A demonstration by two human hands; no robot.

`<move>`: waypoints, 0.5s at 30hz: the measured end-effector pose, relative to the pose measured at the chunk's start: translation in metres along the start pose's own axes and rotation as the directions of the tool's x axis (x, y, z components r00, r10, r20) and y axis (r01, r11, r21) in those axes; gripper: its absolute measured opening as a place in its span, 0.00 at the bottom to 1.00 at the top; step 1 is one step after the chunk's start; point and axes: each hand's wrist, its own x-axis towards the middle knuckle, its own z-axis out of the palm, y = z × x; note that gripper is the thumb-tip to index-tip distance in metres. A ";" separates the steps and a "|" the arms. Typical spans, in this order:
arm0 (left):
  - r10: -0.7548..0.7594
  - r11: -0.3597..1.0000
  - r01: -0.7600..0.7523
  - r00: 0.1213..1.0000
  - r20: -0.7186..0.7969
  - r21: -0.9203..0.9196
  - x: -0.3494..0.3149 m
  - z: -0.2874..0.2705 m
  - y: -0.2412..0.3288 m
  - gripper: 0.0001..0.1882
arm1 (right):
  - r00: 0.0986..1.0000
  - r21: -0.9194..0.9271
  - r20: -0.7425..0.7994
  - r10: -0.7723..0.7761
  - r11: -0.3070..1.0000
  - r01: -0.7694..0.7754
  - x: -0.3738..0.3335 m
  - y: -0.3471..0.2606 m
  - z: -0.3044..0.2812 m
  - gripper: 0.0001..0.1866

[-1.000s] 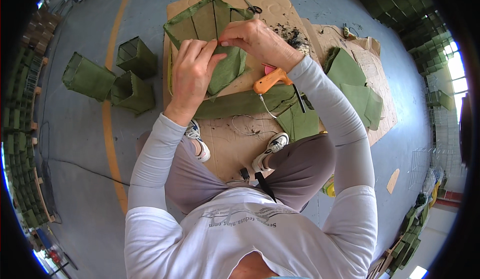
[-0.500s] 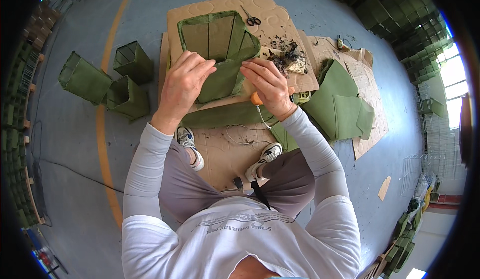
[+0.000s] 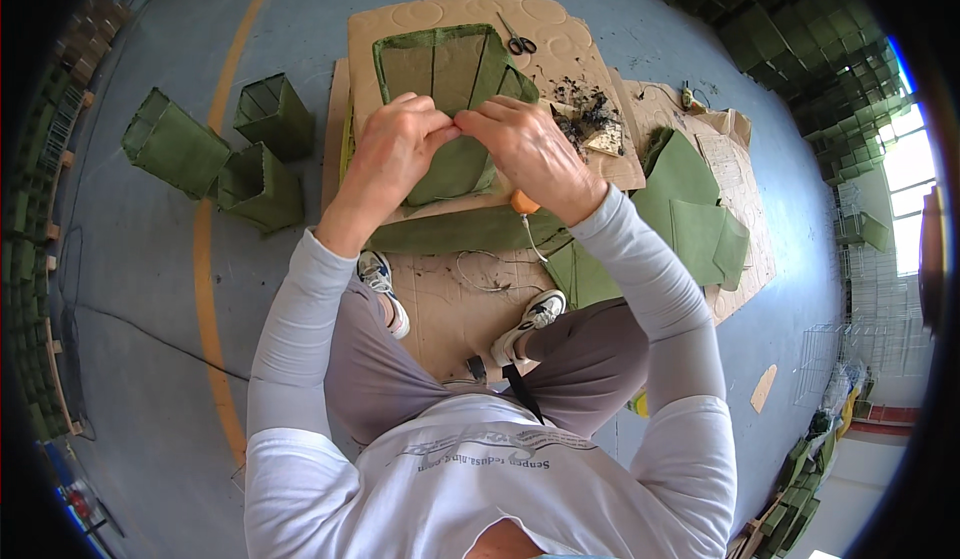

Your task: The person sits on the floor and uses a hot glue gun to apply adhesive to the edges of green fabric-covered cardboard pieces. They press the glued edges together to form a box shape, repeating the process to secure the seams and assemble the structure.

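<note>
An open-topped green fabric box (image 3: 445, 177) with dark seams along its rim lies in front of me, its mouth tipped toward the far side. My left hand (image 3: 392, 154) and my right hand (image 3: 545, 157) meet over its near rim, thumbs and forefingers pinched and fingertips touching. Whatever sits between the fingertips is hidden. Just below my right hand shows the orange end of a tool (image 3: 524, 202), with a pale cord running from it; the rest is covered by the hand and the work.
Cardboard (image 3: 430, 14) lies beneath the box, carrying black-handled scissors (image 3: 520, 45) and dark scraps (image 3: 590, 109). Green fabric pieces (image 3: 680, 199) are piled at right. Three green boxes (image 3: 175, 149) stand on the floor at left. Stacked green boxes (image 3: 790, 29) line the far right.
My hands have come together from a small gap until their fingertips touch. The right hand has moved left and turned more palm-down. The box and cardboard appear slightly further right in view.
</note>
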 end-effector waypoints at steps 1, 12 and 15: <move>0.002 1.000 -0.002 1.000 0.007 0.001 0.003 -0.001 -0.002 0.08 | 0.998 -0.025 0.056 0.007 1.000 -0.006 0.003 0.001 -0.005 0.10; 0.253 0.955 -0.199 0.932 -0.259 0.218 -0.012 0.013 0.018 0.16 | 0.911 -0.027 -0.399 0.105 0.992 -0.127 -0.076 -0.039 0.036 0.25; 0.242 0.961 -0.198 0.940 -0.238 0.194 -0.008 0.024 0.016 0.15 | 0.891 -0.020 -0.432 0.142 0.986 -0.167 -0.074 -0.030 0.034 0.27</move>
